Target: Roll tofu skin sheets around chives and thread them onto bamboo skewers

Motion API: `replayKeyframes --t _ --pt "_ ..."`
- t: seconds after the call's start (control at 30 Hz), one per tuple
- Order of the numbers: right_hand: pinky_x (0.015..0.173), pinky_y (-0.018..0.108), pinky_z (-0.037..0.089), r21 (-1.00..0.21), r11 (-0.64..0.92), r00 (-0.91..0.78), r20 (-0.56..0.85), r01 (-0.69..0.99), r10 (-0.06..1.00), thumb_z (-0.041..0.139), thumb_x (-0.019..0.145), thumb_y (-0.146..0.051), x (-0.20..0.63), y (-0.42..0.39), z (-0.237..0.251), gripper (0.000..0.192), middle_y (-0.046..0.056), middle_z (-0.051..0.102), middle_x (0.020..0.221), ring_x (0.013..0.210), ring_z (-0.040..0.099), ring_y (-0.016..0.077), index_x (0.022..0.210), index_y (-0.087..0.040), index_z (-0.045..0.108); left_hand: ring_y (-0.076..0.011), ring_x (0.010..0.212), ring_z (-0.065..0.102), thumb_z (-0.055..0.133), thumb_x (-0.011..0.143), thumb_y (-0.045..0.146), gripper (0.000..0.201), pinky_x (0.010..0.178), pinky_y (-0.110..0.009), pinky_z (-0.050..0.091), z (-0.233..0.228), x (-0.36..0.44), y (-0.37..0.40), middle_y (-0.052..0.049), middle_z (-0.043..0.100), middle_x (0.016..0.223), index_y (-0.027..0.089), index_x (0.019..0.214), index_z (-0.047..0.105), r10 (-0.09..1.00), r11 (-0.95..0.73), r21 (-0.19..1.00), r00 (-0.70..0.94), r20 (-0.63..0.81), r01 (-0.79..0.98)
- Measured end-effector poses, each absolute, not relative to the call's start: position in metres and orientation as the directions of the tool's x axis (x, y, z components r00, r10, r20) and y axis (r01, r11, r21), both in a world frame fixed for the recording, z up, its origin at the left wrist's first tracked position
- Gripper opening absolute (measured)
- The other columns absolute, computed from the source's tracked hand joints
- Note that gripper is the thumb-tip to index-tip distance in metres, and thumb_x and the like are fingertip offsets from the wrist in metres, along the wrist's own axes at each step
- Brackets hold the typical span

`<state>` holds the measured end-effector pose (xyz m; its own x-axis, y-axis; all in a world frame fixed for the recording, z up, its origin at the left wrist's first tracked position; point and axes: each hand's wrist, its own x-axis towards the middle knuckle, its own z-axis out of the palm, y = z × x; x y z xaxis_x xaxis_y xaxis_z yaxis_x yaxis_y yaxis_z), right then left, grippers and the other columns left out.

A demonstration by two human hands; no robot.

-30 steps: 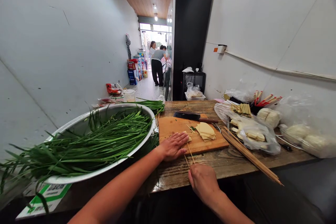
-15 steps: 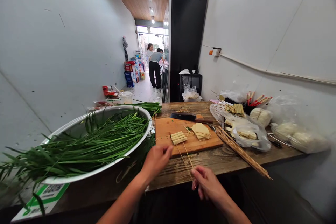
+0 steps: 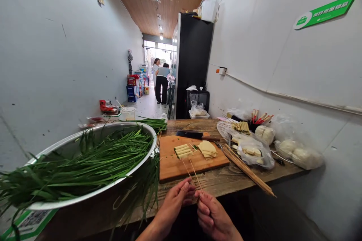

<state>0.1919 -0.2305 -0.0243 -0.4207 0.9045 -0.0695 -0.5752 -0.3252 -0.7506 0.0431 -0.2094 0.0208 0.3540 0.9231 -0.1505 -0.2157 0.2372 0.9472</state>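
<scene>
Both hands meet at the near ends of two skewers threaded through rolled tofu strips.

From where I watch, my left hand (image 3: pixel 175 198) and right hand (image 3: pixel 210 214) sit together at the table's front edge, fingers pinched narrow on the near ends of the two bamboo skewers (image 3: pixel 191 172). The sticks run away from me up onto the wooden cutting board (image 3: pixel 172 162), where their far ends pass through a row of pale tofu rolls (image 3: pixel 183 151) lying flat near the board's middle. Just right of the rolls rests a stack of tofu sheets (image 3: pixel 208 148), and a cleaver (image 3: pixel 190 134) lies along the board's far edge. A loose bundle of skewers (image 3: pixel 246 169) lies slanted on the table to the right, and a big metal basin (image 3: pixel 93 192) of chives (image 3: pixel 85 163) fills the left.
</scene>
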Motion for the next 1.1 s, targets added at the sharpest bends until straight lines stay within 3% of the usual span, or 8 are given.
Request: replayKeyframes --t 0.1,0.17,0.37,0.53,0.67,0.77,0.93,1.1 --pt "0.029 0.014 0.012 -0.753 -0.288 -0.466 0.027 -0.592 0.885 0.061 0.072 -0.054 0.190 -0.233 -0.041 0.036 -0.015 0.022 0.040 0.026 0.009 0.0005 0.082 -0.021 0.051 -0.0229 0.105 0.055 0.065 0.069 0.051 0.056 0.092 -0.035 0.041 0.025 0.055 -0.213 -0.012 0.062 0.109 0.019 0.114 0.057 0.897 0.291 0.843 0.434 -0.078 -0.451" --pt "0.030 0.015 0.011 -0.832 -0.185 -0.460 0.092 -0.523 0.883 0.053 0.071 -0.064 0.188 -0.231 -0.052 0.043 -0.015 0.016 0.038 0.026 0.007 0.0012 0.079 -0.022 0.052 -0.0205 0.096 0.060 0.067 0.070 0.047 0.050 0.090 -0.034 0.041 0.025 0.064 -0.213 -0.010 0.065 0.103 0.020 0.111 0.058 0.868 0.361 0.766 0.492 -0.067 -0.532" --pt "0.034 0.017 0.019 -0.950 -0.052 -0.529 0.127 -0.309 0.839 0.043 0.072 -0.069 0.200 -0.224 -0.048 0.046 -0.010 0.023 0.037 0.028 0.021 0.0042 0.071 -0.025 0.054 -0.0117 0.075 0.062 0.076 0.063 0.032 0.041 0.078 -0.024 0.042 0.021 0.082 -0.203 -0.002 0.065 0.079 0.018 0.100 0.063 0.734 0.581 0.561 0.677 -0.049 -0.590" --pt "0.037 0.019 0.027 -0.983 -0.015 -0.640 0.107 -0.183 0.761 0.024 0.080 -0.067 0.220 -0.222 -0.029 0.059 -0.009 0.029 0.037 0.027 0.026 0.0030 0.066 -0.018 0.055 -0.0155 0.064 0.063 0.078 0.059 0.031 0.034 0.070 -0.027 0.044 0.022 0.095 -0.195 -0.005 0.067 0.068 0.012 0.084 0.065 0.615 0.542 0.677 0.784 0.084 -0.498" --pt "0.041 0.021 0.030 -0.967 0.021 -0.708 0.200 -0.253 0.677 0.015 0.082 -0.065 0.226 -0.223 -0.027 0.065 -0.008 0.028 0.038 0.029 0.031 0.0035 0.061 -0.017 0.052 -0.0160 0.057 0.061 0.076 0.061 0.037 0.031 0.061 -0.027 0.044 0.032 0.103 -0.200 -0.007 0.066 0.062 0.010 0.072 0.064 0.606 0.462 0.768 0.790 0.091 -0.443" --pt "0.042 0.024 0.035 -0.943 0.091 -0.603 0.276 -0.320 0.748 0.027 0.079 -0.068 0.225 -0.229 -0.029 0.058 -0.006 0.032 0.041 0.035 0.040 0.0079 0.063 -0.020 0.054 -0.0148 0.060 0.060 0.071 0.066 0.037 0.028 0.065 -0.027 0.044 0.044 0.105 -0.206 -0.007 0.067 0.066 0.011 0.069 0.063 0.698 0.355 0.827 0.712 0.077 -0.437" --pt "0.050 0.031 0.045 -0.984 0.120 -0.292 0.154 -0.130 0.944 0.046 0.070 -0.070 0.221 -0.245 -0.033 0.048 0.002 0.050 0.055 0.057 0.055 0.0192 0.075 -0.024 0.059 -0.0164 0.067 0.061 0.068 0.068 0.041 0.031 0.075 -0.029 0.043 0.056 0.100 -0.206 -0.007 0.068 0.069 0.011 0.069 0.065 0.788 0.175 0.922 0.610 0.079 -0.346" --pt "0.058 0.032 0.047 -0.976 0.216 -0.156 0.214 0.000 0.964 0.049 0.071 -0.067 0.232 -0.249 -0.033 0.056 0.005 0.057 0.066 0.061 0.055 0.0177 0.091 -0.017 0.063 -0.0156 0.066 0.059 0.067 0.067 0.044 0.034 0.067 -0.026 0.042 0.053 0.099 -0.203 -0.007 0.068 0.071 0.011 0.070 0.065 0.832 0.144 0.958 0.555 0.018 -0.247"
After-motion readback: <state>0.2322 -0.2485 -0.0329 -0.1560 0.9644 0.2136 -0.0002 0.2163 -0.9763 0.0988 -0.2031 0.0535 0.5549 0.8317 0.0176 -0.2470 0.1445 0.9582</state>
